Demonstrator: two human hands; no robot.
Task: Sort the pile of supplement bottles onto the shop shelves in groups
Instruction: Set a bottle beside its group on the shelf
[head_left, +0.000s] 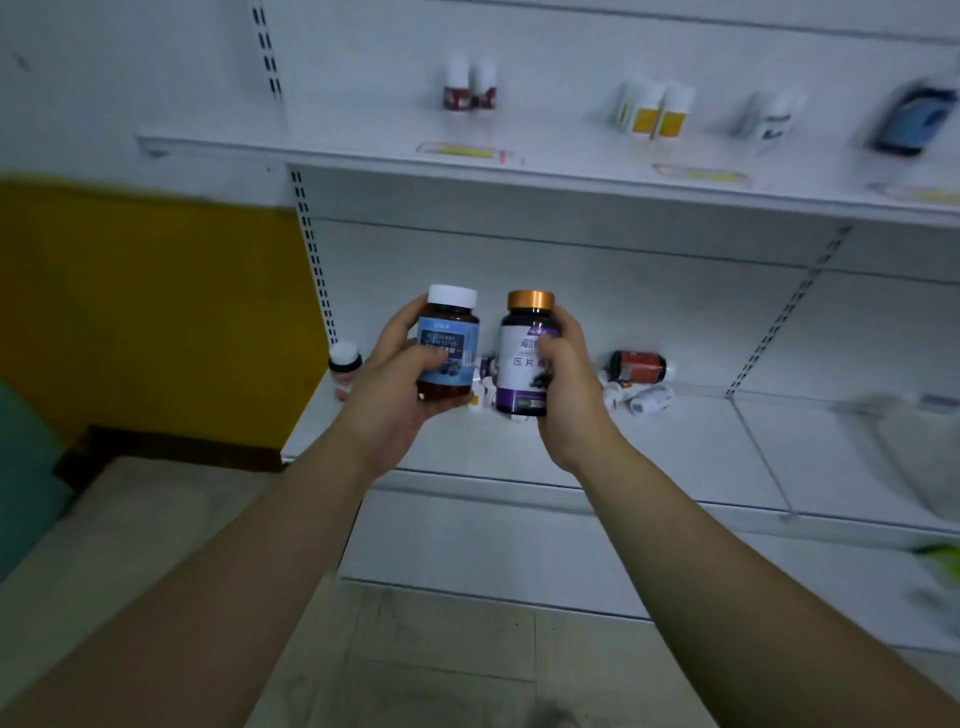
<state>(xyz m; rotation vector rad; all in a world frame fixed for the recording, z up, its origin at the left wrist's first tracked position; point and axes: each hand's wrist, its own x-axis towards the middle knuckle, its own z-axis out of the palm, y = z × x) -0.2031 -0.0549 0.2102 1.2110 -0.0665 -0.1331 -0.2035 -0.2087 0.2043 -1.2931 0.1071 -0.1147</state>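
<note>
Two bottles are held upright, side by side, in front of the lower shelf (675, 441). The left hand (395, 384) grips an amber bottle (449, 338) with a white cap and blue label; the right hand (566, 395) grips a dark bottle (524, 358) with a gold cap and purple-and-white label. On that shelf the pile (639, 366) lies partly hidden behind both hands. The grouped bottles (654, 111) above it are too blurred to read.
</note>
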